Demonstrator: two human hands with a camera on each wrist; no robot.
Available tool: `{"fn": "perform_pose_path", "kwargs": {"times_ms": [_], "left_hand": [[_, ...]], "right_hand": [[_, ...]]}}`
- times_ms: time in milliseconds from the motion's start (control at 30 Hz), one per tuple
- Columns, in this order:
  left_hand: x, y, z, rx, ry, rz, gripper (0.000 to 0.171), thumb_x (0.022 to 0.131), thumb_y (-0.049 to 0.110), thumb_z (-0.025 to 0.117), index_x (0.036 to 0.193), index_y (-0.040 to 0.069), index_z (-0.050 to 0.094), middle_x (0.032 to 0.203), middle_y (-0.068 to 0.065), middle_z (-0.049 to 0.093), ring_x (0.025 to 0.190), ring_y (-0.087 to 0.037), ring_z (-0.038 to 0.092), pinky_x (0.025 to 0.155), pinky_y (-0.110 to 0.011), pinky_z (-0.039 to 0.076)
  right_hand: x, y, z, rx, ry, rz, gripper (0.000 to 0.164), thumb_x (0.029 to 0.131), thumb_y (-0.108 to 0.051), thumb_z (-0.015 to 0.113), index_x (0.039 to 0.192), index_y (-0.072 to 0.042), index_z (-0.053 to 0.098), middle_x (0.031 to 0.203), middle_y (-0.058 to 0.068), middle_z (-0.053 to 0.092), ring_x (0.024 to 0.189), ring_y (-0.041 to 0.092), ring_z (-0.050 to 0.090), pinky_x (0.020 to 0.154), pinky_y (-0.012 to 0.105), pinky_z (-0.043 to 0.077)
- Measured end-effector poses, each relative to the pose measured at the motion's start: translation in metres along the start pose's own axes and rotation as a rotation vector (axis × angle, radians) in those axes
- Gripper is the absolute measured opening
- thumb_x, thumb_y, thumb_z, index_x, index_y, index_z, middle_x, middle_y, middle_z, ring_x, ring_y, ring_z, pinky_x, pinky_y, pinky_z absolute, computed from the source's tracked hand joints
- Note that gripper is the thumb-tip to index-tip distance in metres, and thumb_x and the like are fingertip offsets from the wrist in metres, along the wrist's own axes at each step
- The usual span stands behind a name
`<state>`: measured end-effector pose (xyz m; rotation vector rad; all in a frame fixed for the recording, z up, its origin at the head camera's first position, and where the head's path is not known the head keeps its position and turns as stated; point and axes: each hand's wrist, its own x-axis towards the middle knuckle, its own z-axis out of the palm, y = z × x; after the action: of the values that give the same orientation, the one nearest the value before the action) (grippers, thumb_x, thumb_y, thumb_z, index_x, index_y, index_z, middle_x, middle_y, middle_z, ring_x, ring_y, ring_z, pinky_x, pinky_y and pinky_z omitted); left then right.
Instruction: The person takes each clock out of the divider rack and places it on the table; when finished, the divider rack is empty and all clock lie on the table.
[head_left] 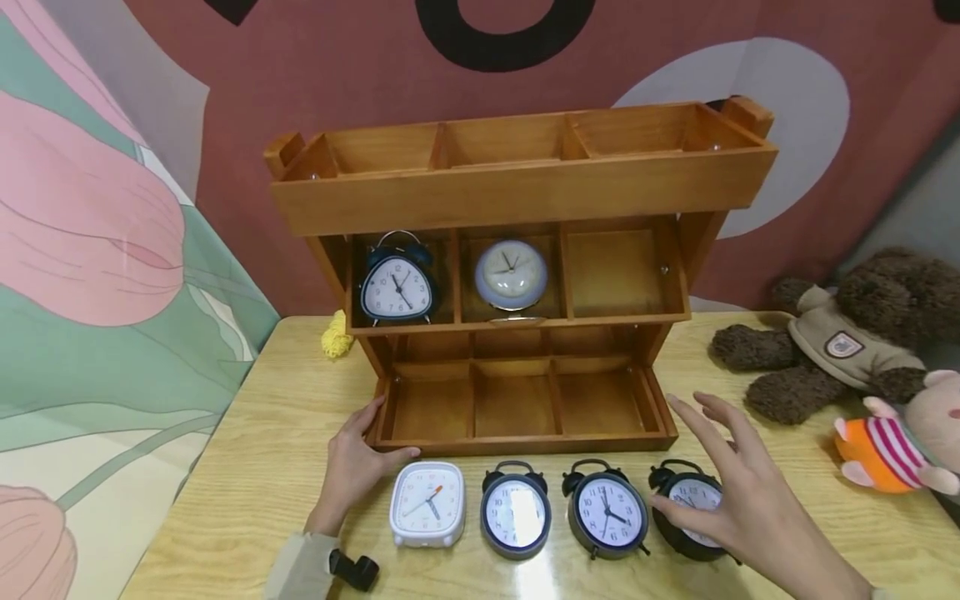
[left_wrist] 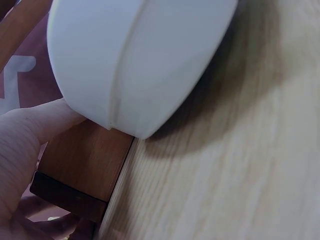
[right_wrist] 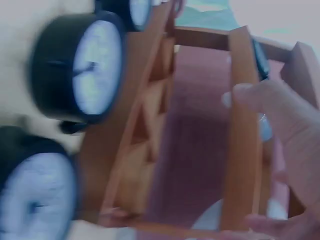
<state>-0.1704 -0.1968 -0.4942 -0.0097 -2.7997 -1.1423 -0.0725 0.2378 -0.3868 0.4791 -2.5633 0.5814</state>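
Left hand: grips wooden shelf | right hand: spread, near rightmost black clock

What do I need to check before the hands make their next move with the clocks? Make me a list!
1. Left hand touching the wooden shelf: ok, at its bottom left corner.
2. Right hand free: ok, fingers spread, no clock held.
3. Middle row's right compartment without a clock: ok.
4. Rightmost black clock in full view: not ok, the right hand covers part.
5. Top compartments bare inside: cannot tell, the front board hides their floors.
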Motion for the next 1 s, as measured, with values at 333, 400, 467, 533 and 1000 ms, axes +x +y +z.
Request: {"fn": "perform_pose_path", "kwargs": {"times_ms": [333, 400, 467, 533, 1000], "left_hand": [[-0.001, 0.0, -0.002, 0.006, 0.001, -0.018, 0.099, 0.058, 0.045, 0.092, 0.142, 0.016, 0.049, 0.144, -0.018, 0.049, 0.131, -0.039, 0.047, 0.103, -0.054, 0.043], [-0.001, 0.0, -0.001, 0.008, 0.003, -0.021, 0.099, 0.058, 0.045, 0.092, 0.142, 0.016, 0.049, 0.143, -0.018, 0.049, 0.131, -0.039, 0.048, 0.103, -0.054, 0.044], [-0.001, 0.0, -0.001, 0.008, 0.004, -0.021, 0.098, 0.058, 0.046, 0.091, 0.142, 0.016, 0.049, 0.143, -0.018, 0.049, 0.131, -0.039, 0.048, 0.103, -0.054, 0.044], [0.0, 0.0, 0.0, 0.007, 0.003, -0.021, 0.098, 0.058, 0.046, 0.091, 0.142, 0.016, 0.049, 0.143, -0.017, 0.049, 0.13, -0.039, 0.048, 0.104, -0.054, 0.043], [0.0, 0.001, 0.0, -0.007, 0.003, -0.019, 0.097, 0.059, 0.045, 0.092, 0.142, 0.017, 0.049, 0.143, -0.018, 0.05, 0.13, -0.039, 0.049, 0.104, -0.054, 0.043]], "right_hand": [[0.09, -0.031, -0.003, 0.176, 0.144, -0.39, 0.092, 0.079, -0.065, 0.061, 0.142, 0.0, 0.043, 0.146, 0.027, 0.037, 0.126, 0.036, 0.045, 0.11, 0.016, 0.03], [0.11, -0.034, 0.0, 0.181, 0.121, -0.416, 0.094, 0.077, -0.062, 0.067, 0.145, -0.003, 0.04, 0.148, 0.026, 0.035, 0.127, 0.039, 0.044, 0.108, 0.031, 0.04], [0.128, -0.037, 0.002, 0.181, 0.079, -0.42, 0.1, 0.071, -0.056, 0.079, 0.148, -0.007, 0.036, 0.15, 0.023, 0.031, 0.129, 0.038, 0.041, 0.101, 0.044, 0.046], [0.145, -0.039, 0.006, 0.186, 0.048, -0.423, 0.108, 0.064, -0.045, 0.088, 0.15, -0.011, 0.033, 0.151, 0.022, 0.029, 0.132, 0.038, 0.038, 0.094, 0.056, 0.047], [0.214, -0.049, 0.041, 0.16, -0.173, -0.347, 0.106, 0.066, -0.035, 0.089, 0.15, -0.012, 0.031, 0.15, 0.024, 0.027, 0.137, 0.037, 0.035, 0.102, 0.05, 0.045]]}}
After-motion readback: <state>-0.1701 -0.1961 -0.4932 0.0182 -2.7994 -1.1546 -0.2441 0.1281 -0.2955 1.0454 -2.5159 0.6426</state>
